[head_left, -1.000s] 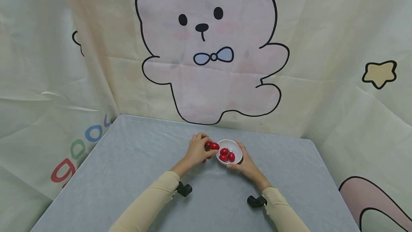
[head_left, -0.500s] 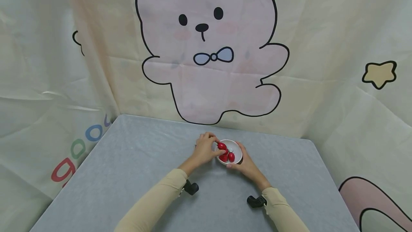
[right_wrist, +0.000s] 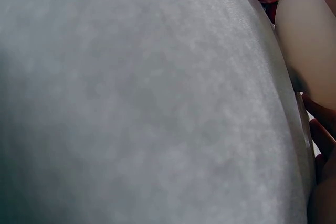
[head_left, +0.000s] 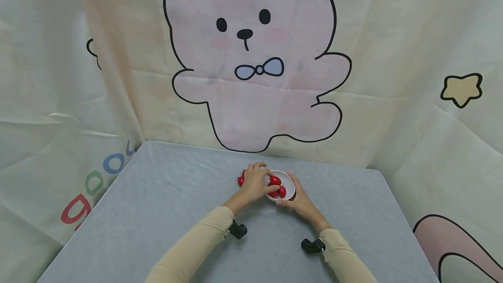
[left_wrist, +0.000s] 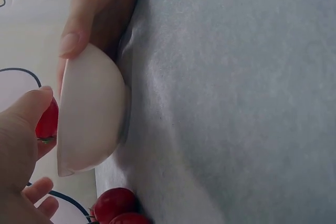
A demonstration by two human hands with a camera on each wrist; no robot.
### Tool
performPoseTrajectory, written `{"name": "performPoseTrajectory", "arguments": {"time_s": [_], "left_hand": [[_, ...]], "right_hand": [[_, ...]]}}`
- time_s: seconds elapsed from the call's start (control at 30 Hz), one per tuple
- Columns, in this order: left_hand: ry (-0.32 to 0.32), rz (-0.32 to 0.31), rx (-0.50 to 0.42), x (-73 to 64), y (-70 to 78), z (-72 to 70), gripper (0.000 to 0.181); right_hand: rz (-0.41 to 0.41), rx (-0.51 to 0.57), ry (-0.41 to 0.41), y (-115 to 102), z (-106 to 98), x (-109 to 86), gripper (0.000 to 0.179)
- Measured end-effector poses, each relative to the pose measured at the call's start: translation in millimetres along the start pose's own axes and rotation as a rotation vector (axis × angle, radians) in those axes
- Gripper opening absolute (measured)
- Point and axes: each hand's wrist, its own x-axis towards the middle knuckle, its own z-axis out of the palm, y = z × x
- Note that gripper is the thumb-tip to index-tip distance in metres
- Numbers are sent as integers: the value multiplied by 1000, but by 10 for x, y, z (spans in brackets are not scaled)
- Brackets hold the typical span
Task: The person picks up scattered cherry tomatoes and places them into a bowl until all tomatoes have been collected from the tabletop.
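Left grip: your left grip [head_left: 254, 183] has its thumb and a finger pinched on a cherry tomato [left_wrist: 47, 120], parted only as far as the fruit needs; two other fingertips curl free of it.
Pinched tomato: it is at the mouth of the white bowl [left_wrist: 86, 116], just by the rim; whether it touches the fruit beneath, you cannot tell. A fingertip hold probably suits something so small and keeps most of your hand outside.
Right grip: your right grip [head_left: 300, 199] is spread round the bowl's right side, thumb at the near rim, fingers at the far side, likely so the bowl cannot slide or tip under your other hand.
Bowl stance: upright on the grey desk [head_left: 177, 200], mouth up, which should keep the fruit gathered.
Fruit inside: at least two more tomatoes [head_left: 282, 191]; your left thumb partly covers them, so the count is unsure.
Loose tomatoes: others [left_wrist: 115, 205] lie on the desk, left of the bowl and half hidden behind your left grip, on that hand's side and handy for it.
Backdrop: a bear-printed cloth [head_left: 255, 117] hangs beyond the desk.
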Motion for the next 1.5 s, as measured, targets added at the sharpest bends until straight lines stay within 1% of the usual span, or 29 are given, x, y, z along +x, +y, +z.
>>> {"name": "performPoseTrajectory", "arguments": {"time_s": [0.1, 0.27, 0.5, 0.67, 0.77, 0.9, 1.07, 1.23, 1.27, 1.33, 1.47, 1.5], "left_hand": [[-7, 1, 8, -3, -9, 19, 39], [-16, -10, -9, -15, -25, 38, 39], [-31, -20, -31, -43, -24, 28, 39], [-42, -25, -33, -63, -21, -40, 38], [-24, -21, -61, -74, -44, -116, 39], [0, -10, -108, -96, -130, -212, 38], [29, -10, -136, -116, -307, -330, 36], [73, -57, -181, -126, -481, -495, 36], [78, -69, -185, -133, -510, -527, 36], [90, -90, -183, -153, -565, -571, 35], [97, -125, -186, -184, -680, -587, 33], [102, -127, -189, -193, -710, -579, 32]], "right_hand": [[-1, -1, 3, 10, 10, 1, 108], [-9, 0, 9, 17, 25, -1, 108], [-20, -5, 16, 16, 35, -7, 108], [-2, -11, 15, 18, 47, -13, 108], [21, -9, 11, 20, 50, -12, 108], [15, 0, 13, 14, 44, -3, 109], [-16, 4, 24, 13, 39, 17, 109], [-13, 2, 26, 28, 44, 35, 110], [-16, 7, 26, -10, 35, 19, 109], [-13, 1, 26, -10, 28, 16, 110], [-6, 4, 22, -26, 16, 2, 110], [-2, -3, 22, 14, 22, 16, 111]]}}
